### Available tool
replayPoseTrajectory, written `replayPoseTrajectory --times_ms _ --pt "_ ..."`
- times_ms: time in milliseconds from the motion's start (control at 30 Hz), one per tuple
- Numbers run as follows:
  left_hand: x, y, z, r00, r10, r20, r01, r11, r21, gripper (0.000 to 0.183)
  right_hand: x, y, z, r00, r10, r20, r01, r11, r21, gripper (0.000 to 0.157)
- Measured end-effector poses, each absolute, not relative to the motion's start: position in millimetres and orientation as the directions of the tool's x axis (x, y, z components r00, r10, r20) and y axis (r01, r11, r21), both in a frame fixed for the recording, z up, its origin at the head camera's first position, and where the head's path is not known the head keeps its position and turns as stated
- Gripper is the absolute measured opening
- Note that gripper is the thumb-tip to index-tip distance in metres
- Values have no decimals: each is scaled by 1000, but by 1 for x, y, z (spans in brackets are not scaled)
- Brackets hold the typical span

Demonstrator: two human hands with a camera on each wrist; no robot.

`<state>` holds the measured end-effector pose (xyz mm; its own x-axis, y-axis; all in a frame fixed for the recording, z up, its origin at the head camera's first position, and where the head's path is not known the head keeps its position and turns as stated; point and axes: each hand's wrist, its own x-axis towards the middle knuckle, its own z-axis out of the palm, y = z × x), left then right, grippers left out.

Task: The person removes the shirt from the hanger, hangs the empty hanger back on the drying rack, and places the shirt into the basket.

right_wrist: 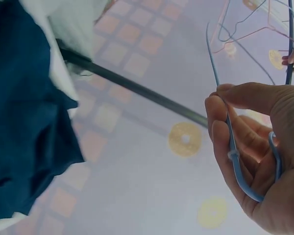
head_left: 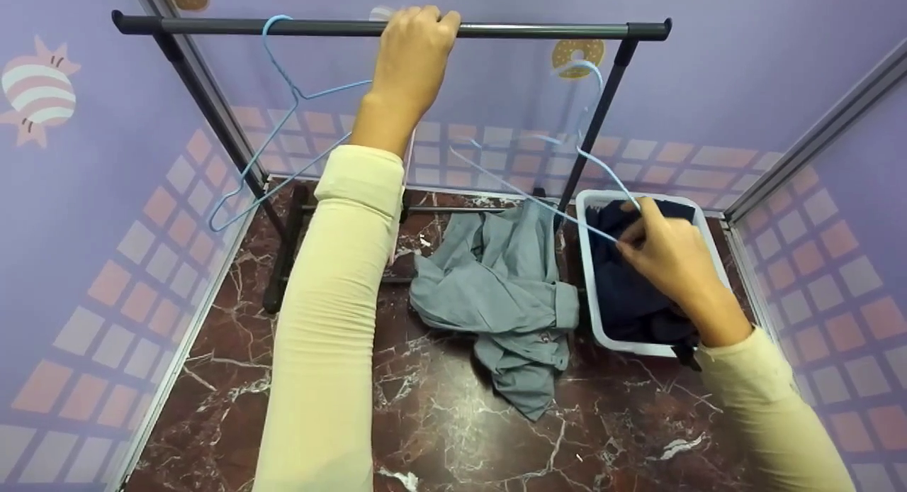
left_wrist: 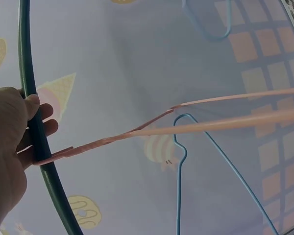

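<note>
My left hand is curled over the dark top rail of a clothes rack. A pink wire hanger hooks onto the rail beside those fingers; in the head view my arm hides most of it. Farther left on the rail hangs a light-blue wire hanger. My right hand pinches another light-blue hanger by one end, between thumb and fingers. Its hook points up, near the rack's right post, and part of it is blurred. In the right wrist view this blue hanger passes through the fingers.
A crumpled grey-green garment lies on the dark marble floor at the rack's foot. Right of it stands a white basket of navy clothes, below my right hand. Purple walls close in the back and both sides.
</note>
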<state>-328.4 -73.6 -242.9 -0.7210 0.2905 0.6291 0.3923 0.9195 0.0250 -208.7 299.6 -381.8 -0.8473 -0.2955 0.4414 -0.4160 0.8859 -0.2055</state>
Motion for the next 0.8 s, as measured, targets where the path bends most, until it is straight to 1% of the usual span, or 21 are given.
replayPoseTrajectory --times_ms 300,400,467,633,800 --pt "-328 -72 -238 -752 273 600 379 924 56 27 -233 260 -362 -862 -235 449 -347 919 -185 33" --pt "-329 -72 -239 -747 272 606 380 923 55 28 -241 247 -356 -848 -227 479 -344 923 -172 35" --pt "-330 -73 -240 -739 273 616 382 923 49 29 -245 240 -351 -841 -226 492 -341 927 -157 33" --pt "-330 -72 -239 -729 277 625 387 921 43 31 -257 226 -342 -855 -210 474 -306 943 -134 26" --pt "-329 -72 -240 -735 270 621 383 922 52 35 -265 218 -339 -863 -211 460 -296 947 -122 29"
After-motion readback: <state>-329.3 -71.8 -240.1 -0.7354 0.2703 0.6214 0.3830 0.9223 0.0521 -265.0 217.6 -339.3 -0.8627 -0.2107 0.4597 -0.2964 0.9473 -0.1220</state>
